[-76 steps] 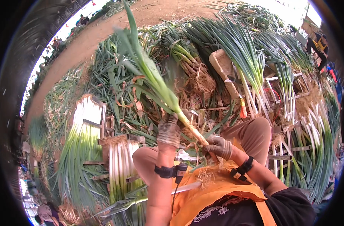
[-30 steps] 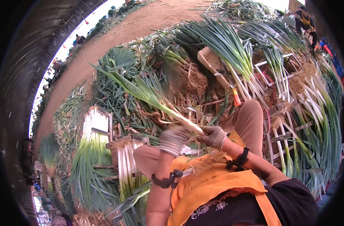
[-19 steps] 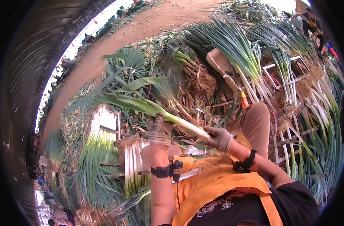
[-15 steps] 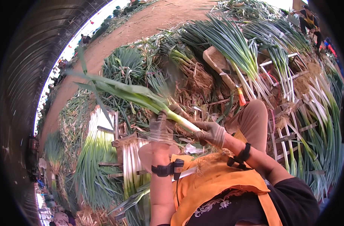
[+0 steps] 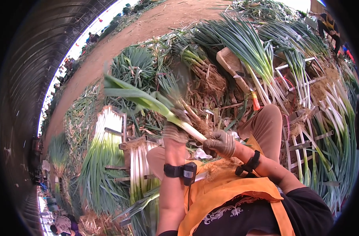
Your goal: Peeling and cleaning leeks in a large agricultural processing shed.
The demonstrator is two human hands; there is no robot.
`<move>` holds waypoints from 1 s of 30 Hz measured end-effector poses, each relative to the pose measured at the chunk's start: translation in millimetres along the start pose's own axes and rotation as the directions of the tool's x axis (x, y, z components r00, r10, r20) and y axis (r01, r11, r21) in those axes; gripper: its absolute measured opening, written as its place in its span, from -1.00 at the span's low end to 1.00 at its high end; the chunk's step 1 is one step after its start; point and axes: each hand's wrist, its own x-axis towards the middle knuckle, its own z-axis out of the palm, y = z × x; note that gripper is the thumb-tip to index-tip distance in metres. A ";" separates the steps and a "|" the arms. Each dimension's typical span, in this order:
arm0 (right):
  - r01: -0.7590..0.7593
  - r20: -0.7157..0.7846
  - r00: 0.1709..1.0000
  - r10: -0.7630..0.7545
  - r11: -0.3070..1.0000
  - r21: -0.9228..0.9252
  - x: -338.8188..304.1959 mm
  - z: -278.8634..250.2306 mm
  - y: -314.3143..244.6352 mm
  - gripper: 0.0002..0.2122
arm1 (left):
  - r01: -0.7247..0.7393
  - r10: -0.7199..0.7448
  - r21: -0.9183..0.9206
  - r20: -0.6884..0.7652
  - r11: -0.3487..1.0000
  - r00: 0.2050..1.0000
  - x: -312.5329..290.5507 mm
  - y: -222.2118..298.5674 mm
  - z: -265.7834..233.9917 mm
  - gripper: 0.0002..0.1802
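Observation:
A large green onion (image 5: 157,105) slants across in front of me, its green leaves to the upper left and its white end toward the lower right. My left hand (image 5: 174,131), in a striped, dirt-stained glove, is closed around the middle of the stalk. My right hand (image 5: 222,144), gloved alike, grips the white end, hiding its tip. Another onion's white stalk (image 5: 201,176) with roots lies across my orange apron (image 5: 211,192), partly behind my left wrist.
Rows of green onions rest on low metal racks at left (image 5: 108,165) and right (image 5: 305,153). Ahead lie a rooty onion bundle (image 5: 209,76), peeled scraps and a wooden tool with an orange-wrapped handle (image 5: 255,101). Another person (image 5: 328,29) bends at the far right.
The leafy end of the held onion looks shorter, and the loose leaf hanging from it is gone. Both hands have shifted slightly right and down in the picture.

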 end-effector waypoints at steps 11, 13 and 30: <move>-0.014 -0.113 0.994 -0.016 0.967 -0.254 -5.9 -18.1 -11.9 -0.72 | -0.217 0.458 0.854 -0.027 0.473 0.889 -28.5 -26.1 23.0 -0.74; 0.073 -0.095 0.989 -0.113 0.933 -0.352 -5.3 -14.8 -7.2 -0.70 | -0.121 0.479 0.986 0.051 0.116 0.876 -31.9 -4.1 30.2 -0.78; -0.001 -0.148 0.987 -0.062 0.922 -0.388 -7.7 -28.3 10.4 -0.68 | -0.076 0.135 0.997 0.077 -0.019 0.988 -52.3 -36.8 4.9 -0.87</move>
